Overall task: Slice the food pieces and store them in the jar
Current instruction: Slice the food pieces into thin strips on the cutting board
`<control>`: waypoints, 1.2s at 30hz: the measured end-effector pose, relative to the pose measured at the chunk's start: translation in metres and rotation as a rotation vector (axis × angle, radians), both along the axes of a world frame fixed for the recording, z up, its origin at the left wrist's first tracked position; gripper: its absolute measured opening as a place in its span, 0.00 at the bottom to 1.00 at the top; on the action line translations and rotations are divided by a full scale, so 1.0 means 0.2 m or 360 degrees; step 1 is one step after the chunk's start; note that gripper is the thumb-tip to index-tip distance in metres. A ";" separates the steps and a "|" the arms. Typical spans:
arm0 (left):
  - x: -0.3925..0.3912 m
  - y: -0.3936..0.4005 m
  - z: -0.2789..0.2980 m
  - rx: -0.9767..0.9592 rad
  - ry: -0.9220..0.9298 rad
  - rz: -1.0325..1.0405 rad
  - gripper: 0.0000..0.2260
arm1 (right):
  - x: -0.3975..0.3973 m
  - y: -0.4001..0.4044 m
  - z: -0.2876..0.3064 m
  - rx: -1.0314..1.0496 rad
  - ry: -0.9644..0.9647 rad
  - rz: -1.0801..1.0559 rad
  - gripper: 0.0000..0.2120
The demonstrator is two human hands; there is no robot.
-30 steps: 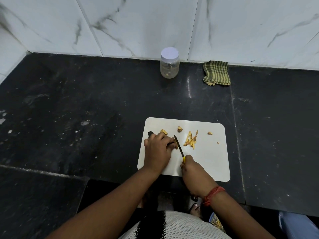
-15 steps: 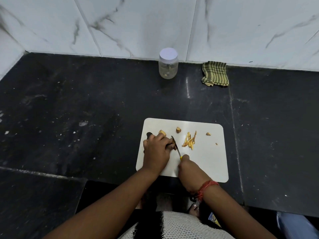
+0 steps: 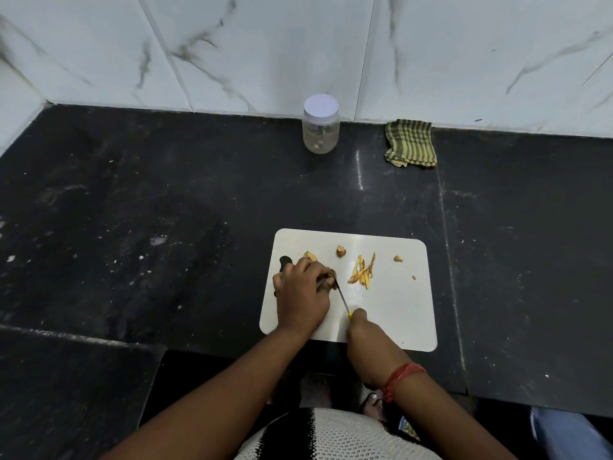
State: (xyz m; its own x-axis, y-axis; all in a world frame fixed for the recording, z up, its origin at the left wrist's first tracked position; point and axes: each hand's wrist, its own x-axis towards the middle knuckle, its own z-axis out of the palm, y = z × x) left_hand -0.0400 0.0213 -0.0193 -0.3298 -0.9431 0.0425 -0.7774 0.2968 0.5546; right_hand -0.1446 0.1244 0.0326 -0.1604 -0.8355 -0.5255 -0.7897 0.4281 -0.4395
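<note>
Food piece (image 3: pixel 332 273) pinned on white cutting board (image 3: pixel 398 313) under curled fingers of left hand (image 3: pixel 303 292). Right hand (image 3: pixel 363 330) grasps yellow-handled knife (image 3: pixel 342 298), blade tip against piece. Cut yellow strips (image 3: pixel 362 272) lie just right of blade; small chunks scattered along board's far edge. Lidded clear jar (image 3: pixel 320 124) stands well apart at marble wall, a few bits inside. Green checked cloth (image 3: pixel 410 143) near jar, on black counter (image 3: pixel 132 210).
</note>
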 end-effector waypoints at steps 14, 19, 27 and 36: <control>-0.03 0.00 -0.02 -0.0045 -0.0038 0.0080 0.04 | -0.03 0.11 -0.04 -0.0038 0.0029 0.0014 0.18; -0.02 0.00 -0.03 -0.0042 -0.0026 0.0072 0.05 | -0.07 0.13 -0.03 -0.0066 0.0037 -0.0020 0.17; 0.00 0.00 -0.02 0.0034 0.0049 0.0044 0.06 | -0.09 0.10 0.01 -0.0144 0.0021 -0.0071 0.12; 0.06 0.00 -0.01 0.0063 0.0019 -0.0038 0.13 | -0.12 0.05 0.03 -0.0115 -0.0043 -0.0022 0.08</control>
State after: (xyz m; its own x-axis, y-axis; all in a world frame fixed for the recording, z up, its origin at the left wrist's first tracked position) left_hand -0.0272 0.0205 -0.0218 -0.3520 -0.9360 0.0095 -0.7637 0.2930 0.5752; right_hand -0.1677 0.1351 0.0390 -0.1590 -0.8692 -0.4681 -0.7713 0.4053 -0.4907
